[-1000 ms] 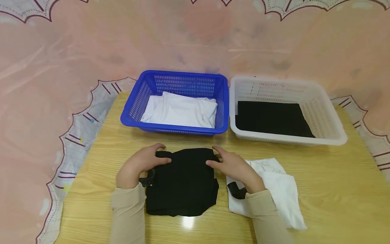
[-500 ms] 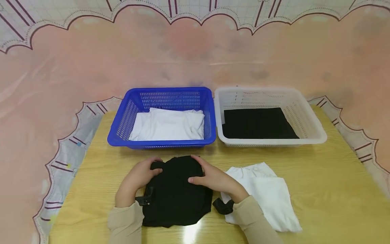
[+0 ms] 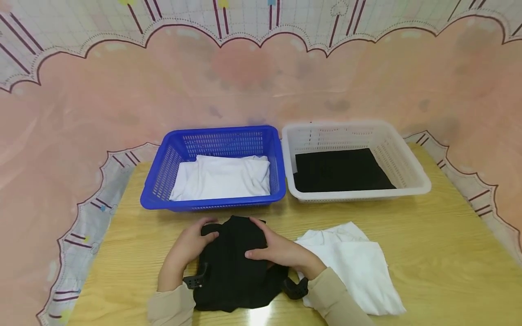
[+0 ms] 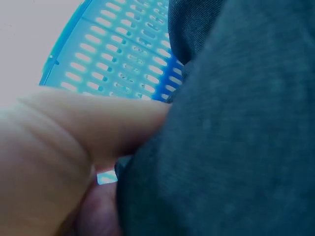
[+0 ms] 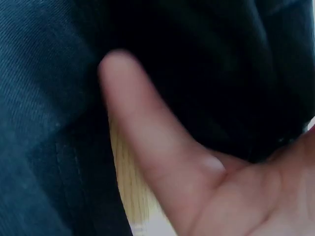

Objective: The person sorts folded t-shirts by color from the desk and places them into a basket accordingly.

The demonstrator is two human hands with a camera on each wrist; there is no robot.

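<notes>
Soft black cloth (image 3: 232, 276) sits on the pale wood-grain table (image 3: 440, 253), in front of both baskets. The left hand (image 3: 189, 244) pinches its far left corner, thumb uppermost; the right hand (image 3: 281, 250) grips its right side, presumably to control both edges. Loosely folded white cloth (image 3: 355, 271) lies to the right. Beyond, a blue perforated plastic basket (image 3: 277, 167) holds white fabric (image 3: 224, 179); a white perforated plastic basket (image 3: 359, 195) holds black fabric (image 3: 338, 172), apparently separated by colour.
</notes>
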